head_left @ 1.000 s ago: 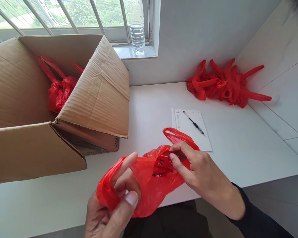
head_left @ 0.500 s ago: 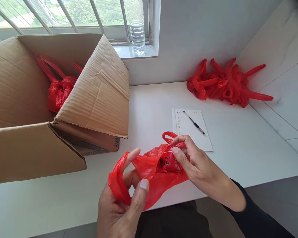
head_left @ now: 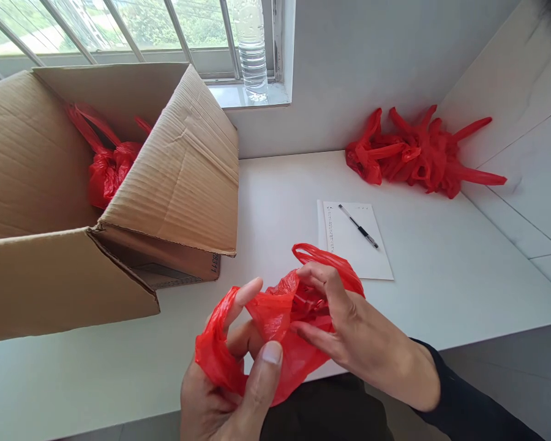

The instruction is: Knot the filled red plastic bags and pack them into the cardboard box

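Note:
A thin red plastic bag (head_left: 280, 315) is stretched between my hands above the table's front edge. My left hand (head_left: 239, 386) grips its left side, with one handle looped around the fingers and the thumb pressing on the film. My right hand (head_left: 344, 312) reaches into the bag's mouth, thumb and fingers spread apart. The other handle passes behind this hand. Between the right thumb and fingers, a shiny red packet (head_left: 313, 301) shows in part inside the bag; the film and fingers hide most of it.
An open cardboard box (head_left: 179, 165) with a tied red bag (head_left: 112, 168) inside stands at the left. Paper (head_left: 362, 254) and a pen (head_left: 358, 226) lie beyond my right hand. Several red bags (head_left: 422, 153) are heaped in the back corner. A water bottle (head_left: 253, 58) stands on the windowsill.
My right hand has moved left and deeper into the bag's mouth, and its fingers have spread from the red packet. The packet is now mostly covered. The right handle has slipped behind that hand.

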### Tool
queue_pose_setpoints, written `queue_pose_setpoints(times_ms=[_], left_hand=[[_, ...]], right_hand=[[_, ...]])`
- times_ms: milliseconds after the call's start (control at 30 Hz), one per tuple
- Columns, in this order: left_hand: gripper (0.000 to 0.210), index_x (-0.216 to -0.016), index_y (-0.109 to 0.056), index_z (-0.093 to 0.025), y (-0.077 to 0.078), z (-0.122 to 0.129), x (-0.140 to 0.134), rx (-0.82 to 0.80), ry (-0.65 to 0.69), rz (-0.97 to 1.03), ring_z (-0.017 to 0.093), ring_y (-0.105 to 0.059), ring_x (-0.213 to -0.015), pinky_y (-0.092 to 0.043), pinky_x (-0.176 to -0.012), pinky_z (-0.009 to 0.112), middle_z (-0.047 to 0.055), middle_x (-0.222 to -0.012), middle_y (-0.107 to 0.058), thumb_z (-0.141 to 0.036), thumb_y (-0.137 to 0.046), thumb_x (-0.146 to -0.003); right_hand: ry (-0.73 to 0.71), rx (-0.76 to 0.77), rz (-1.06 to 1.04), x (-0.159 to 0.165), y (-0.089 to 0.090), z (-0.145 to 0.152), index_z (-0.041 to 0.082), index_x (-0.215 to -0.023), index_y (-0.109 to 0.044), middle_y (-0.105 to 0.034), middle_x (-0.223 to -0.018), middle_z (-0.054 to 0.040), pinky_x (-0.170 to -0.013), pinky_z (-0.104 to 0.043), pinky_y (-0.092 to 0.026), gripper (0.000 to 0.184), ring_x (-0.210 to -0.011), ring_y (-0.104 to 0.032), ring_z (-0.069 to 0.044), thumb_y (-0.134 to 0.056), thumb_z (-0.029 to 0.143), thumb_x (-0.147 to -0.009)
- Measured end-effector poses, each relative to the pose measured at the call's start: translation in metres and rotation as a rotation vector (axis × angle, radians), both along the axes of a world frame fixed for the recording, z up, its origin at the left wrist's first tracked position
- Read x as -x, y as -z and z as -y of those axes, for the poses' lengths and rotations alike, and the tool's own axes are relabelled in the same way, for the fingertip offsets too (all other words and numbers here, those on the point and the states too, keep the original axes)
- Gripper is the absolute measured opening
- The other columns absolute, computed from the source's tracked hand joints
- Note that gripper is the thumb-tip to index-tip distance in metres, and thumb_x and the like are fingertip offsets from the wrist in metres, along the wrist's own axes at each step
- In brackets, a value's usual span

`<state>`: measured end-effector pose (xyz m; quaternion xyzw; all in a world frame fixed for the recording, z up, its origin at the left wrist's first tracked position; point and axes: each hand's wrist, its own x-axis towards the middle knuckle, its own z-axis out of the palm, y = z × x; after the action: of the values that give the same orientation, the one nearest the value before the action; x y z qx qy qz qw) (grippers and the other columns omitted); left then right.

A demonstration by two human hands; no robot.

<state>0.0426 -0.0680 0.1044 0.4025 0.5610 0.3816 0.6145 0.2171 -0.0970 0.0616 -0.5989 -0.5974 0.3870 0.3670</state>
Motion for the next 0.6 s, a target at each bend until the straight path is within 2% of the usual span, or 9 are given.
queue_pose_setpoints(times_ms=[100, 200, 267, 400, 533, 600], left_hand=[[0.062, -0.134, -0.063, -0.039, -0.0014, 0.0006, -0.0010, -0.008, -0.027, -0.008, 0.021, -0.073, -0.091, -0.060, -0.095, 0.033, -0.002, -0.094, -0.077, -0.040, -0.083, -0.075], [0.061, -0.135, -0.063, -0.038, -0.0002, 0.0006, 0.0008, -0.014, -0.039, -0.009, 0.019, -0.071, -0.084, -0.061, -0.088, 0.030, -0.002, -0.088, -0.074, -0.040, -0.082, -0.077], [0.059, -0.135, -0.063, -0.038, -0.0003, 0.0006, 0.0015, -0.019, -0.029, -0.016, 0.019, -0.070, -0.085, -0.061, -0.087, 0.030, -0.003, -0.082, -0.072, -0.040, -0.080, -0.078], [0.056, -0.132, -0.065, -0.039, -0.0030, 0.0009, 0.0002, -0.043, -0.024, -0.045, 0.015, -0.066, -0.074, -0.061, -0.082, 0.025, -0.004, -0.076, -0.069, -0.039, -0.080, -0.078], [0.056, -0.129, -0.066, -0.039, -0.0036, 0.0019, -0.0029, -0.003, -0.066, -0.021, 0.015, -0.068, -0.077, -0.061, -0.075, 0.020, -0.003, -0.083, -0.073, -0.040, -0.083, -0.076], [0.058, -0.130, -0.066, -0.038, -0.0014, 0.0015, -0.0028, 0.010, -0.082, 0.000, 0.016, -0.070, -0.082, -0.061, -0.076, 0.020, -0.002, -0.086, -0.075, -0.039, -0.084, -0.075]], right_hand=[[-0.084, -0.039, 0.011, -0.0010, -0.0008, 0.0004, 0.030, -0.135, -0.031, -0.058, -0.131, -0.0064, -0.093, -0.040, -0.060, 0.046, -0.107, -0.067, -0.021, -0.053, 0.014, -0.098], [-0.100, -0.019, 0.008, -0.0053, 0.0005, -0.0008, 0.028, -0.128, -0.035, -0.060, -0.125, -0.0057, -0.095, -0.042, -0.059, 0.040, -0.106, -0.068, -0.022, -0.055, 0.014, -0.097], [-0.126, -0.031, 0.000, -0.0075, 0.0027, -0.0016, 0.029, -0.130, -0.035, -0.060, -0.127, -0.0059, -0.098, -0.042, -0.059, 0.046, -0.110, -0.067, -0.022, -0.057, 0.012, -0.093], [-0.181, -0.074, 0.011, -0.0085, 0.0047, -0.0018, 0.030, -0.142, -0.032, -0.055, -0.138, -0.0070, -0.105, -0.040, -0.055, 0.065, -0.123, -0.061, -0.022, -0.060, 0.008, -0.087], [-0.187, -0.065, 0.081, -0.0085, 0.0033, -0.0011, 0.027, -0.143, -0.031, -0.053, -0.140, -0.0083, -0.106, -0.039, -0.054, 0.064, -0.126, -0.057, -0.022, -0.062, 0.010, -0.089], [-0.175, -0.069, 0.098, -0.0092, 0.0046, -0.0015, 0.026, -0.141, -0.033, -0.053, -0.138, -0.0085, -0.104, -0.039, -0.055, 0.058, -0.123, -0.059, -0.022, -0.057, 0.009, -0.091]])
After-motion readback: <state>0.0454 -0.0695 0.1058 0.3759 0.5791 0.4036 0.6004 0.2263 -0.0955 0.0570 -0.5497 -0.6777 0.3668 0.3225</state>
